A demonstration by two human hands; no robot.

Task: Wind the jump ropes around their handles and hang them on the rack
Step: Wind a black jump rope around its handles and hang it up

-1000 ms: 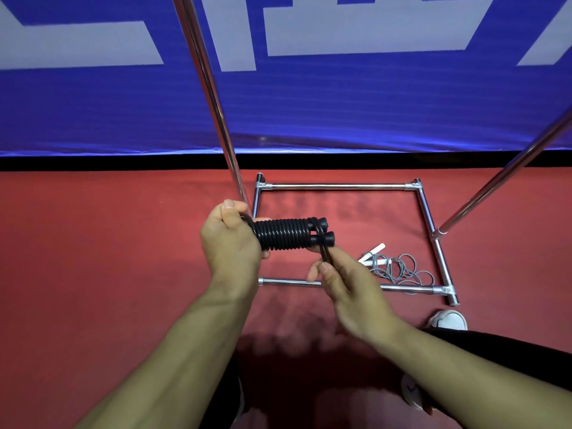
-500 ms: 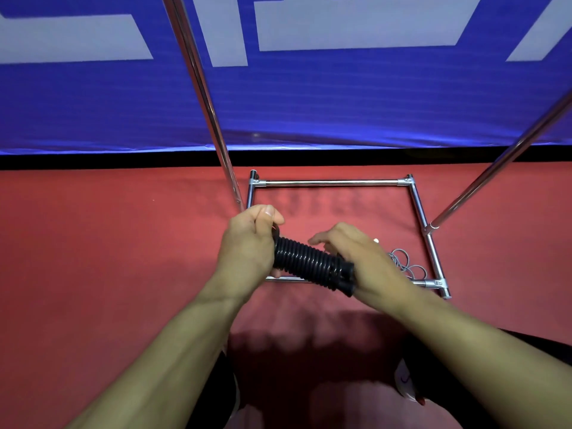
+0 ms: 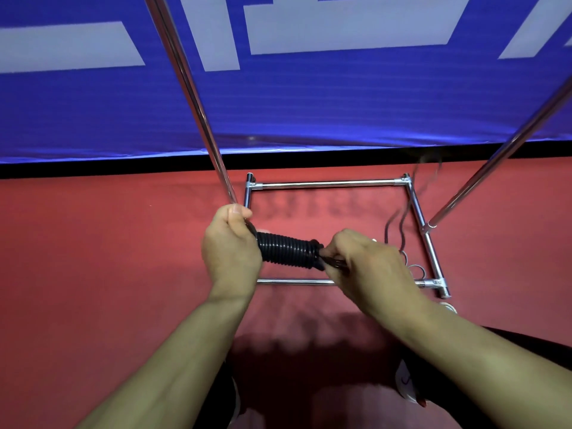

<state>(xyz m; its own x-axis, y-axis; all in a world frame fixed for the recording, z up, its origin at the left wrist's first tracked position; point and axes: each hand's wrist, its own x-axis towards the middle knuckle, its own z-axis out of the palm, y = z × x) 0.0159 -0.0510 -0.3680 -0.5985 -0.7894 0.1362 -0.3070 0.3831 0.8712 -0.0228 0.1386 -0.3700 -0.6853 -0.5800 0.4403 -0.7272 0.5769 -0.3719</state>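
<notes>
A black jump rope (image 3: 288, 250) is coiled tightly around its paired handles, held level in front of me above the rack's base. My left hand (image 3: 230, 250) grips the left end of the bundle. My right hand (image 3: 368, 263) pinches the right end where the coil stops. A blurred loose strand (image 3: 402, 218) swings in the air to the right of my right hand. A grey jump rope (image 3: 414, 267) lies on the floor inside the base frame, mostly hidden behind my right hand. The chrome rack (image 3: 328, 183) has a rectangular base and two slanting poles.
The floor is red matting (image 3: 93, 274). A blue banner with white shapes (image 3: 309, 103) runs along the back. The left pole (image 3: 192, 97) rises just behind my left hand; the right pole (image 3: 501, 153) rises at the right. My shoes (image 3: 405, 382) show at the bottom.
The bundle tilted down to the right, then levelled. My right hand moved over its right end and now pinches it. A loose strand now whips up at the right.
</notes>
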